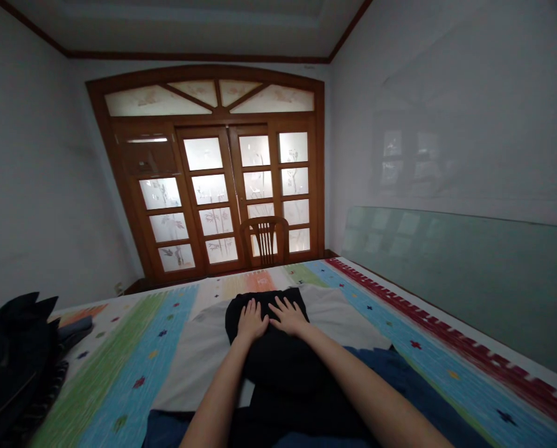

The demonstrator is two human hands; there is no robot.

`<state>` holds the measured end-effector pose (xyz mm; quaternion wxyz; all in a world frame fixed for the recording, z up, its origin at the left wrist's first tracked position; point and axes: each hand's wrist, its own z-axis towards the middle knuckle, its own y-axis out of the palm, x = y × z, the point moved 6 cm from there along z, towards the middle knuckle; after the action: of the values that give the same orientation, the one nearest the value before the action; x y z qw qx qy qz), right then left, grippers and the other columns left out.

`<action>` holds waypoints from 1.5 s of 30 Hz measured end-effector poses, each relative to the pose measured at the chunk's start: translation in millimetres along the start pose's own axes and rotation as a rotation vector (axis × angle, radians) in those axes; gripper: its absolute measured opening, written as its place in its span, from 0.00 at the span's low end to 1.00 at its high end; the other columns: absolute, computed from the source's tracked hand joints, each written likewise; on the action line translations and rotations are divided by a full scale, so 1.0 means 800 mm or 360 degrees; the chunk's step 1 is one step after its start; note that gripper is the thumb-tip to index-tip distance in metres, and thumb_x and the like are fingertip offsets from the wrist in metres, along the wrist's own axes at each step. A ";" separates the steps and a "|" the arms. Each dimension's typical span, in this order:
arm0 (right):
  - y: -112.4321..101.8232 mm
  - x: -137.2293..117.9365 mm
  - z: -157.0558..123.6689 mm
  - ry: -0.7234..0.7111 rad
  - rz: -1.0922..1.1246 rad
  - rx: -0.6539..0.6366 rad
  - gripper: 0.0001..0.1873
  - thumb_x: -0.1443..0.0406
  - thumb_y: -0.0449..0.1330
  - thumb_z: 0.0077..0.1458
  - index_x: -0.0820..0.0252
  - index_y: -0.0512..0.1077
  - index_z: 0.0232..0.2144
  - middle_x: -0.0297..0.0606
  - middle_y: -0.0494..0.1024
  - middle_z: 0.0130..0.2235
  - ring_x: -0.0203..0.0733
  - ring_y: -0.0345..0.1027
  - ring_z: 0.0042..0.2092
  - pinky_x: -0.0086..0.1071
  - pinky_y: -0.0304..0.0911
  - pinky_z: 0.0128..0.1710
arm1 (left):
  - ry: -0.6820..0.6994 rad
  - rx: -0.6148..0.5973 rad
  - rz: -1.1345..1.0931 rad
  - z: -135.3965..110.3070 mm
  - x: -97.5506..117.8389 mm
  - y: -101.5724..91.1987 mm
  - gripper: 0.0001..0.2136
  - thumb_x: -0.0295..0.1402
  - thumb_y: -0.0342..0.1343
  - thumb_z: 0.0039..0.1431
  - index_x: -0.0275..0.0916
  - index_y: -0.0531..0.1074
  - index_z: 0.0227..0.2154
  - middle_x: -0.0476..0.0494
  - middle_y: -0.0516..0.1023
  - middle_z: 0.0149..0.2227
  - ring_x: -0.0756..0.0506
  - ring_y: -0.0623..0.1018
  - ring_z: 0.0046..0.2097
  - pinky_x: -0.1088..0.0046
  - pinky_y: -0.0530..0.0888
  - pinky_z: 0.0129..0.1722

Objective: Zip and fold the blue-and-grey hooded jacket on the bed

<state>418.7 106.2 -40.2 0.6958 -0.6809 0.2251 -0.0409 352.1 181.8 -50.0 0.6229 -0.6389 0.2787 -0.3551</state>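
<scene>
Head view: my left hand [251, 321] and my right hand [289, 316] lie flat, palms down, on a black cloth garment [278, 354]. The fingers are spread and pinch nothing, and the two hands sit just beside each other near the garment's far edge. The garment lies bunched or folded, I cannot tell which, on a pale grey fabric [353, 323], which covers the middle of a striped quilt [119, 367] in green, blue, red and white. A blue cloth [399, 379] shows beneath the garment's near right side. A dark bag [12, 367] sits at the quilt's left edge. On my right, a glass panel [460, 274] stands against the wall [469, 112]. Straight ahead, a wooden chair [265, 239] stands before glazed wooden doors [213, 186].
</scene>
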 end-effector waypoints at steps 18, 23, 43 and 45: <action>0.036 -0.093 -0.134 -0.0599 0.0058 0.0173 0.38 0.45 0.42 0.51 0.64 0.50 0.56 0.51 0.47 0.58 0.50 0.34 0.59 0.49 0.30 0.55 | 0.0187 -0.0192 0.0037 -0.026 0.008 -0.003 0.21 0.28 0.32 0.58 0.25 0.50 0.54 0.31 0.43 0.58 0.39 0.44 0.59 0.59 0.48 0.55; 0.008 -0.096 -0.140 -0.0640 0.0028 0.0091 0.31 0.50 0.47 0.52 0.66 0.60 0.51 0.48 0.58 0.54 0.48 0.47 0.56 0.44 0.38 0.55 | 0.0301 -0.0252 0.0034 -0.067 0.006 -0.011 0.21 0.27 0.31 0.58 0.29 0.51 0.54 0.36 0.47 0.58 0.44 0.46 0.59 0.64 0.50 0.55; 0.008 -0.013 -0.132 -0.0215 -0.0141 0.0207 0.25 0.59 0.42 0.57 0.60 0.52 0.55 0.42 0.51 0.57 0.44 0.41 0.58 0.44 0.41 0.54 | 0.0438 -0.0017 0.0000 -0.178 0.004 -0.007 0.22 0.39 0.41 0.57 0.47 0.50 0.54 0.40 0.44 0.59 0.37 0.46 0.59 0.53 0.51 0.54; 0.007 -0.009 -0.146 -0.0262 -0.0141 0.0172 0.24 0.60 0.41 0.57 0.61 0.52 0.55 0.42 0.51 0.58 0.44 0.40 0.58 0.43 0.41 0.55 | 0.0463 -0.0131 -0.0058 -0.192 -0.002 -0.015 0.22 0.40 0.41 0.57 0.45 0.48 0.55 0.40 0.43 0.59 0.39 0.46 0.59 0.56 0.51 0.54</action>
<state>367.2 0.6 -40.7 0.7451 -0.6527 0.1344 -0.0276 226.9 92.2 -42.5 0.5427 -0.6106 0.3689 -0.4434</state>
